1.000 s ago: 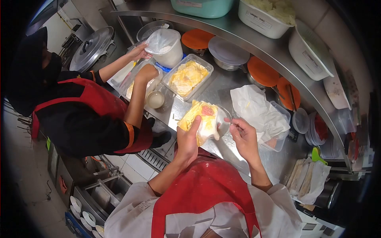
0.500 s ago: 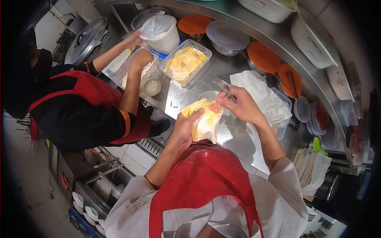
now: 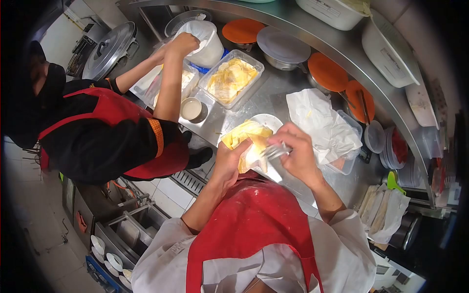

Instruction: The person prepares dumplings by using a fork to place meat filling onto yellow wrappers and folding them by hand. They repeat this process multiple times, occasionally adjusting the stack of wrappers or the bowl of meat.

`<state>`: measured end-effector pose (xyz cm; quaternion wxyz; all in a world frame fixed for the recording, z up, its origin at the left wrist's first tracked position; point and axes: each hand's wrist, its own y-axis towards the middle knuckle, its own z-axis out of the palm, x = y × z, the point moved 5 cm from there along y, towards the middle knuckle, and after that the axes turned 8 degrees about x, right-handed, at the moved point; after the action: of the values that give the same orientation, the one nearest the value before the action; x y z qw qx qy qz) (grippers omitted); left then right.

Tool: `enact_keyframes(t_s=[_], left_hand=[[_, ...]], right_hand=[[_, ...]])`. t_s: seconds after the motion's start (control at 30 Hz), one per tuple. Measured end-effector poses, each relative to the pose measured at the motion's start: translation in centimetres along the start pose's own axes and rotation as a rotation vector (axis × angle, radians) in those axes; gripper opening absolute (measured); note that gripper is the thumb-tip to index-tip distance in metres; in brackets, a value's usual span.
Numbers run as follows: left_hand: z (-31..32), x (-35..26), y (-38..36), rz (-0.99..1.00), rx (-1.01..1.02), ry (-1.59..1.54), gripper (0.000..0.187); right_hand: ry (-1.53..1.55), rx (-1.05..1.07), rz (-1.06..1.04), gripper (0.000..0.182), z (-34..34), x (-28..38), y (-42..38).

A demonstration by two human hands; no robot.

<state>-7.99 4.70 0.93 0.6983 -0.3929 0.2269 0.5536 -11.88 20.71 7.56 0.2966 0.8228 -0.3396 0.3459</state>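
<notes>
My left hand (image 3: 231,163) grips a floppy yellow and white sheet (image 3: 246,134) in front of my red apron, its thumb on top. Closed around a metal fork (image 3: 277,150) is my right hand (image 3: 299,151), with the fork's tines at the sheet's right edge. Part of a white plate (image 3: 267,120) shows behind and under the sheet. Beyond it a clear tub (image 3: 216,99) holds more yellow and white sheets. Crumpled white paper (image 3: 320,124) lies to the right of my right hand.
At the left, a co-worker (image 3: 112,132) in a red apron reaches into a white bucket (image 3: 212,49). A small round cup (image 3: 191,108) stands near the counter's edge. Orange lids (image 3: 327,72) cover containers along the back, below a metal shelf (image 3: 391,93).
My right hand has turned and come down, bringing the fork to the sheet's right edge. The co-worker's hand has moved from the clear tray up to the bucket.
</notes>
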Motion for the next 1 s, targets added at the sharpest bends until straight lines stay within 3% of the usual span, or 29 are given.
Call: enact_keyframes(t_s=[0.07,0.27,0.5,0.67,0.7,0.77,1.0], left_hand=[[0.0,0.0,-0.1,0.008,0.008,0.027,0.039],[-1.6,1.3,0.3,0.066,-0.067,0.003,0.034],[-4.0,4.0,0.5,-0.013,-0.067,-0.114,0.043],[-5.5,6.3,1.2,-0.077,0.082,-0.342,0.055],[-5.6,7.1,1.0,-0.185,0.131,-0.539,0.057],[-5.9,7.7,1.1,-0.173,0.17,-0.672,0.052],[-6.1,9.6,2.9,-0.17,0.313,-0.697,0.05]], right_hand=[[0.045,-0.083,0.15,0.021,-0.5,-0.5,0.5],[-0.147,0.084,0.123,0.016,2.0,-0.2,0.8],[-0.064,0.317,0.187,0.02,3.5,-1.9,1.5],[-0.079,0.479,0.177,0.023,3.0,-1.8,2.4],[-0.071,0.478,0.154,0.023,2.5,-1.3,2.3],[-0.055,0.506,0.128,0.023,1.5,0.1,2.6],[-0.014,0.582,0.185,0.027,-1.4,1.5,2.1]])
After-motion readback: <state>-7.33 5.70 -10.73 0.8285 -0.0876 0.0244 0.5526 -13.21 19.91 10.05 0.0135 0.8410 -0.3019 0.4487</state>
